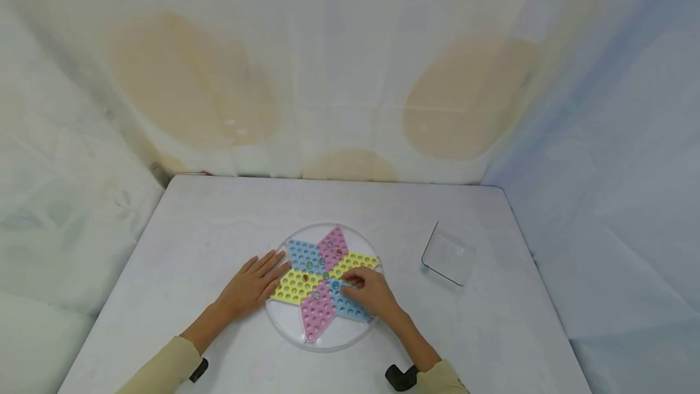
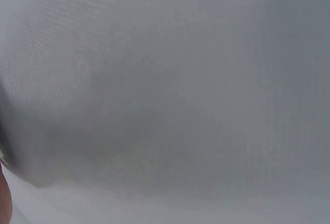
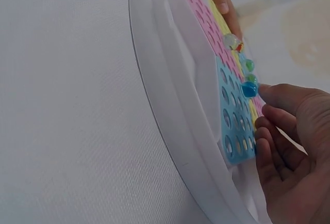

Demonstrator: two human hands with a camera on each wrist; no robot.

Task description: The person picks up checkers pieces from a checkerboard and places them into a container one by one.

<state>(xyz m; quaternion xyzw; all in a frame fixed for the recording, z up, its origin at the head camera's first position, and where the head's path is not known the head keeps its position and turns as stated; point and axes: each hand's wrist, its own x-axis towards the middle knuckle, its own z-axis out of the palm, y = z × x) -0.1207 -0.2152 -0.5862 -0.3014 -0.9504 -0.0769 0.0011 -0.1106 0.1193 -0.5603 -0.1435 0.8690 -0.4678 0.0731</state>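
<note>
A round Chinese checkers board [image 1: 326,347] with a pink, yellow and blue star lies on the table, several glass marbles in its holes. My left hand [image 1: 253,286] rests flat with fingers spread, their tips over the board's left edge. Over the blue point at the right is my right hand [image 1: 372,292], its thumb and forefinger bent and a gap between them. Right at its fingertips sits a blue marble [image 3: 249,89]. A green marble [image 1: 308,265] and a clear marble [image 1: 316,295] are farther left. The left wrist view shows mostly blurred pale cloth.
To the right of the board stands a clear square box [image 1: 449,258] with a dark line along two edges. The white table [image 1: 219,211] is enclosed by hanging pale cloth [image 1: 339,78] at the back and both sides.
</note>
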